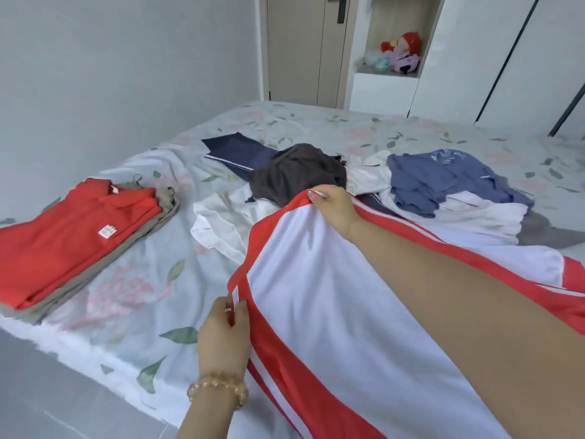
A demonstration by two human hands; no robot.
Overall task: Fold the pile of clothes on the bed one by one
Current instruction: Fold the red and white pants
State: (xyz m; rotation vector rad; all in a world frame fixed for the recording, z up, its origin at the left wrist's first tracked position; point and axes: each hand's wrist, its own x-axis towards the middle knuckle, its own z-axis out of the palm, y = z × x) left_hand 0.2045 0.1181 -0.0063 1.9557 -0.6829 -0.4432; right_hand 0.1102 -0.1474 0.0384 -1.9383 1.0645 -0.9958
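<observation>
My left hand [223, 335] and right hand [332, 210] both pinch the red-and-white garment's [332, 312] edge, fingers clamped. It hides part of the pile [411, 185] behind it, and its lower end runs out of view.

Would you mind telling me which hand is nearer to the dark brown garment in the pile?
The right hand: it grips the red-and-white garment right at the dark brown garment's near edge. The left hand pinches the hem much nearer the camera.

Held garment [348, 312]: white, red edges with white stripes. Folded stack [72, 239]: red over khaki. Bedsheet [133, 305]: pale, pink flowers and green leaves. Pile: dark brown [294, 179], navy [234, 150], blue [443, 182], white, possibly grey.
</observation>
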